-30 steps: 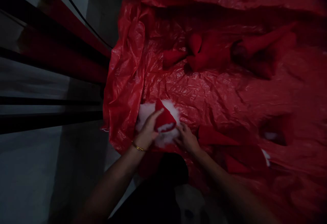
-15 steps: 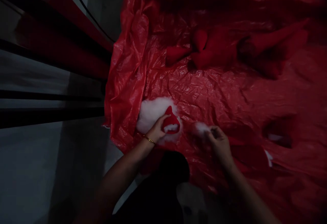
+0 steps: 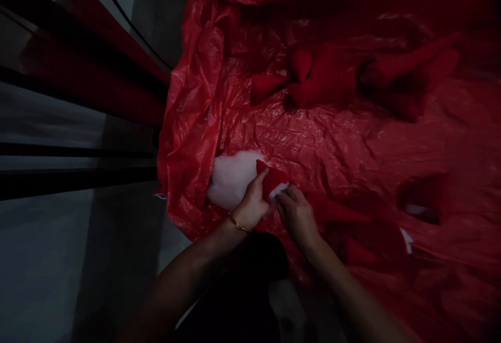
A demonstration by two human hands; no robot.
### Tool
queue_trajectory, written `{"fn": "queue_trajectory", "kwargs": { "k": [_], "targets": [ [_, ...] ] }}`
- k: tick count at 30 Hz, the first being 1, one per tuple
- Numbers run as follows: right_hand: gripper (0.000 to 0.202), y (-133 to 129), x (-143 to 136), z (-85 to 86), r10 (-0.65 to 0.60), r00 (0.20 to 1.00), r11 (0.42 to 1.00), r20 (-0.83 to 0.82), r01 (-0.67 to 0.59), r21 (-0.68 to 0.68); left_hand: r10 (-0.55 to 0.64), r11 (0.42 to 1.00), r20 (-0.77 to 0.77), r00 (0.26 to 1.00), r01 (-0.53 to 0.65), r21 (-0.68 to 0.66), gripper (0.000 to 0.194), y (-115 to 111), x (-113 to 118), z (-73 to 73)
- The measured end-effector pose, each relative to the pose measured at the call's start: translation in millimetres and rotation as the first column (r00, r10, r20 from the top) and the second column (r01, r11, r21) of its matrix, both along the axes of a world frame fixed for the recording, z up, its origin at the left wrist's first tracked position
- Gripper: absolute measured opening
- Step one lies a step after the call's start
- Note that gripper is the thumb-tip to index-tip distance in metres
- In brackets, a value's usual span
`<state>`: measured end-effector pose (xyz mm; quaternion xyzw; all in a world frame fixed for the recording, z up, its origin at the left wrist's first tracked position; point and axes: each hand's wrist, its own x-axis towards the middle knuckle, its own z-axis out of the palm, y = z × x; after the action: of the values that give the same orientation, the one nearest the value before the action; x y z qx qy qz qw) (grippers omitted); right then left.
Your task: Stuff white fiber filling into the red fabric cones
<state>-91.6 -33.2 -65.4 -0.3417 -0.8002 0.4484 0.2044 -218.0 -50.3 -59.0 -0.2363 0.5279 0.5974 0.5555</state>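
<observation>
In the head view my left hand grips a small red fabric pouch with a pointed corner, thumb across its top. White stuffing shows at the pouch's opening, which faces my right hand. The fingers of that hand are closed on a tuft of white fiber stuffing and press it at the opening; how much is inside is hidden. A larger heap of white fiber stuffing lies just behind and left of my left hand.
A crumpled red plastic sheet spreads under everything. Red fabric pieces lie farther back, and a red piece with a white-showing opening lies at right. Dark bars stand along the left. My dark-clothed knee is below my hands.
My right hand has moved left with its tuft of stuffing, from apart to the pouch's opening. My left hand has turned the pouch so its opening faces right.
</observation>
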Motion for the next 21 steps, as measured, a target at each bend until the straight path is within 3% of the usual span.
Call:
{"fn": "queue_trajectory", "kwargs": {
  "k": [4, 9, 12, 16, 21],
  "targets": [
    [0.016, 7.7, 3.0, 2.5, -0.129, 0.987, 0.984, -0.092, 0.116, -0.135, 0.023, 0.997, -0.024, 0.999, -0.021, 0.070, 0.027, 0.2, 0.2, 8.8],
    [0.015, 17.5, 32.2, 14.0, -0.283, 0.953, 0.929, -0.105, 0.246, -0.277, 0.070, 0.975, -0.126, 0.990, -0.041, 0.220, 0.031, -1.2, -4.8, 12.2],
    [0.011, 18.5, 47.2, 16.8, -0.396, 0.915, 0.886, -0.077, 0.359, -0.294, 0.079, 0.980, -0.125, 0.989, -0.054, 0.189, 0.027, -3.5, -9.6, 10.3],
    [0.010, 18.9, 51.7, 21.1, -0.485, 0.868, 0.861, -0.104, 0.454, -0.231, 0.098, 0.989, -0.060, 0.993, -0.091, 0.115, 0.021, -4.2, -11.0, 6.4],
    [0.008, 20.3, 33.1, 26.4, -0.366, 0.907, 0.929, -0.211, 0.369, -0.027, 0.122, 0.991, 0.036, 0.992, -0.124, 0.055, 0.016, 0.7, -0.9, 17.9]
  ]
}}
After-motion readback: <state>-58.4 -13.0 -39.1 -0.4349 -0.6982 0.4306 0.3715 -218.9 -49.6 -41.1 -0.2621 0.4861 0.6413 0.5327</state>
